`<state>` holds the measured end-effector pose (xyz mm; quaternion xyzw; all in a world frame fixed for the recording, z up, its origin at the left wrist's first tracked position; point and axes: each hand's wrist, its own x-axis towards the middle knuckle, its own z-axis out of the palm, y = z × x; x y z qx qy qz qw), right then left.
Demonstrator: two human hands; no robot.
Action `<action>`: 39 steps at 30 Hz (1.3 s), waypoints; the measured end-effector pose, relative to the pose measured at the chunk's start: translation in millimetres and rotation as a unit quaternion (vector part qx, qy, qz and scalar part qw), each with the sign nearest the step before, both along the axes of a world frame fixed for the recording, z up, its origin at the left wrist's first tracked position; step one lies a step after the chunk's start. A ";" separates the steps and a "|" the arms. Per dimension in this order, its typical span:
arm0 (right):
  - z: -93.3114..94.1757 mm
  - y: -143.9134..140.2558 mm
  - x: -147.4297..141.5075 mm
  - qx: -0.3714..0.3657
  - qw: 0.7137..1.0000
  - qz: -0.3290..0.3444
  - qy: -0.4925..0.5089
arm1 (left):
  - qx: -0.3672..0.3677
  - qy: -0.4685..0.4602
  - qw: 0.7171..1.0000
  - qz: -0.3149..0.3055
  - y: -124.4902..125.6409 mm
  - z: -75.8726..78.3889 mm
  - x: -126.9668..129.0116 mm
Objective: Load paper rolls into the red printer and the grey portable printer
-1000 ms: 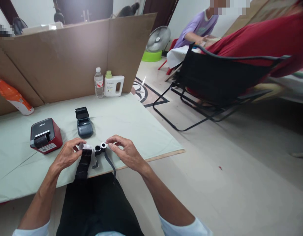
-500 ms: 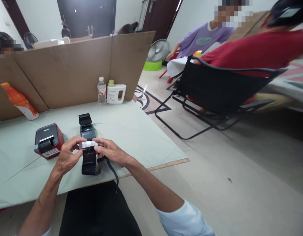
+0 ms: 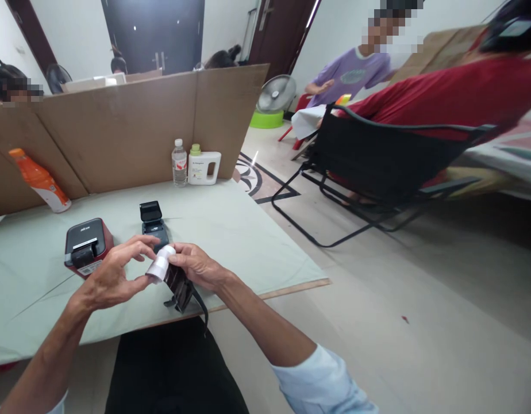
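Note:
My right hand point(image 3: 199, 265) pinches the right end of a small white roll point(image 3: 161, 263), which tilts down to the left. From the roll hangs a glossy dark strip point(image 3: 179, 286), its narrow tail trailing past the table edge. My left hand point(image 3: 121, 267) is at the roll's other end, fingers spread and thumb tip at its rim. Just beyond my hands stands a small dark device point(image 3: 156, 230) with its lid point(image 3: 150, 211) raised, its near part hidden by my fingers. To the left is a red and black label printer point(image 3: 88, 244).
An orange bottle point(image 3: 40, 181) leans at the left by a cardboard partition point(image 3: 131, 126). A water bottle point(image 3: 179, 164) and a white jug point(image 3: 204, 168) stand at the table's back. Right of the table are a black folding chair point(image 3: 390, 161) with a person in red, and another person in purple.
The white roll has turned from level to tilted, and the dark strip has swung right and bunched up. My left hand's fingers have spread away from the roll.

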<state>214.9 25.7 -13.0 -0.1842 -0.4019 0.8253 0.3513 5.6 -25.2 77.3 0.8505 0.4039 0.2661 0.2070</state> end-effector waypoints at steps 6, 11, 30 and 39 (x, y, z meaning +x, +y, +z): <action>1.3 -6.2 -5.3 0.019 0.999 0.038 0.006 | -0.088 0.066 0.993 -0.035 3.9 19.2 7.9; -6.0 -12.6 -6.5 0.017 0.998 0.067 0.013 | -0.072 0.065 0.995 -0.010 -0.4 17.9 11.0; 2.6 -11.9 -6.7 0.045 0.997 0.050 -0.036 | -0.054 0.203 0.975 -0.073 -4.0 38.2 20.0; 19.9 -19.4 -3.6 0.018 0.999 -0.034 0.033 | -0.123 -0.116 0.984 -0.050 11.9 6.2 7.7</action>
